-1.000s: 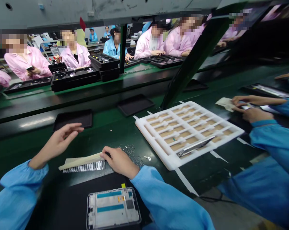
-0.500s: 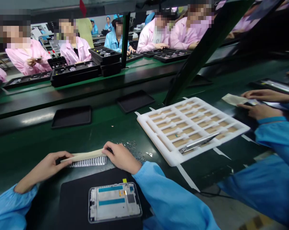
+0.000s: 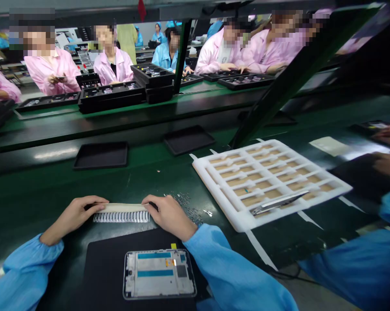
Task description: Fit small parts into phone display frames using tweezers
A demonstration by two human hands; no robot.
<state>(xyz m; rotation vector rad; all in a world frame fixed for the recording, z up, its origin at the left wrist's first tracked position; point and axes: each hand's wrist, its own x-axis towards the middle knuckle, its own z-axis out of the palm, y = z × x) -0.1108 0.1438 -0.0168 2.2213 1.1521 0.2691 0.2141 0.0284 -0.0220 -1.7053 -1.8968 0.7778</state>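
A cream strip [image 3: 125,207] stretches between my two hands, with a row of small shiny metal pieces [image 3: 121,217] along its near edge. My left hand [image 3: 72,216] pinches the strip's left end. At the other end, my right hand [image 3: 171,217] grips it between thumb and fingers. Just below, a phone frame [image 3: 156,285] with two blue bands lies on a black mat [image 3: 101,268]. Many loose small shiny pieces [image 3: 186,206] are scattered on the green table beyond my right hand.
To the right sits a white compartment tray [image 3: 216,190], taped down, with tweezers [image 3: 275,204] lying across it. Two black trays [image 3: 101,155] stand farther back. A slanted green post [image 3: 262,108] rises behind. A co-worker's hand [image 3: 389,164] is at the far right.
The strip now lies more level, and its metal row faces me more fully. The co-worker's hands have moved right, off the pale sheet. The whole view has shifted slightly.
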